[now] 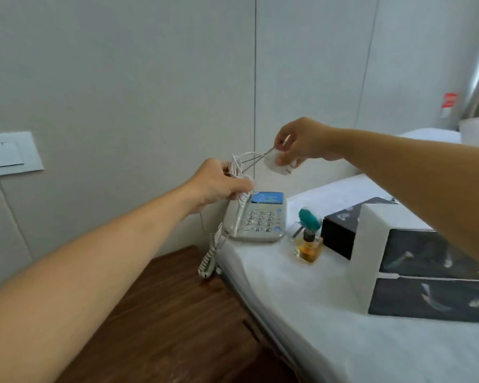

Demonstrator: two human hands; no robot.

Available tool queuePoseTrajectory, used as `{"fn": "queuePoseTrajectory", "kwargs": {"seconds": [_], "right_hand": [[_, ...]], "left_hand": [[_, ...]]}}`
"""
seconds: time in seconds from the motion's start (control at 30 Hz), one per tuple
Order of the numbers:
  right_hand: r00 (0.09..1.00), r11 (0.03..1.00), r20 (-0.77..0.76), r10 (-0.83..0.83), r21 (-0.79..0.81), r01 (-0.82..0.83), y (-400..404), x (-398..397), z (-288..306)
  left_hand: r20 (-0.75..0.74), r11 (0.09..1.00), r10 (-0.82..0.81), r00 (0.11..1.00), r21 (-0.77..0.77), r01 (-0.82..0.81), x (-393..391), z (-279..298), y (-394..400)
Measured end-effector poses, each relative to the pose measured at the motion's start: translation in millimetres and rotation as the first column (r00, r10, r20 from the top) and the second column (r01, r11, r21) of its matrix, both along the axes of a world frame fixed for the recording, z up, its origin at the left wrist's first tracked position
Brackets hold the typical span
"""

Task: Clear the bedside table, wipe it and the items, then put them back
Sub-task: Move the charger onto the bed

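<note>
My left hand (219, 183) grips a coiled white cable (239, 164) above the white telephone (256, 219). My right hand (299, 142) pinches the white charger plug (275, 164) at the cable's other end, a little to the right and higher. Both hands hover in the air near the wall. The telephone lies on the white bed sheet (302, 313), its curly cord (209, 258) hanging over the bed's edge. The dark wooden bedside table (163, 313) stands below my left arm.
On the bed next to the phone stand a small perfume bottle with amber liquid (309, 248), a teal-headed item (310, 218) and a black-and-white box (404, 261). A wall switch plate (9, 153) sits at the left. A pillow lies at the far right.
</note>
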State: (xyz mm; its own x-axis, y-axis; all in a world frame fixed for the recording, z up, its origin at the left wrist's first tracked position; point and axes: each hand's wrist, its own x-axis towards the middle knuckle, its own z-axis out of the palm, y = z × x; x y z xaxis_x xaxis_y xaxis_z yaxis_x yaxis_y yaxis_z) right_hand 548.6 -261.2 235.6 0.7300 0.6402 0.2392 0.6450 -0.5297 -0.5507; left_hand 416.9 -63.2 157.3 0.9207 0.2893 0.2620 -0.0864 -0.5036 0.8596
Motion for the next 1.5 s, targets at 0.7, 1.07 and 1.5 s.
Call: {"fn": "queuePoseTrajectory", "kwargs": {"seconds": [0.7,1.07,1.5], "right_hand": [[1.000,0.923,0.015,-0.006,-0.385,0.011,-55.2,117.8,-98.2],[0.996,0.898,-0.091,0.025,-0.435,-0.063,-84.6,132.4,-116.6],[0.986,0.932,0.053,0.158,-0.339,-0.131,-72.1,110.4,-69.7]], "left_hand": [[-0.289,0.908,-0.312,0.905,0.191,0.374,148.7,-65.3,-30.4],[-0.356,0.871,-0.291,0.888,0.286,0.400,173.8,-67.1,-33.5],[-0.382,0.876,-0.288,0.878,0.265,0.403,124.5,-34.5,-16.6]]}}
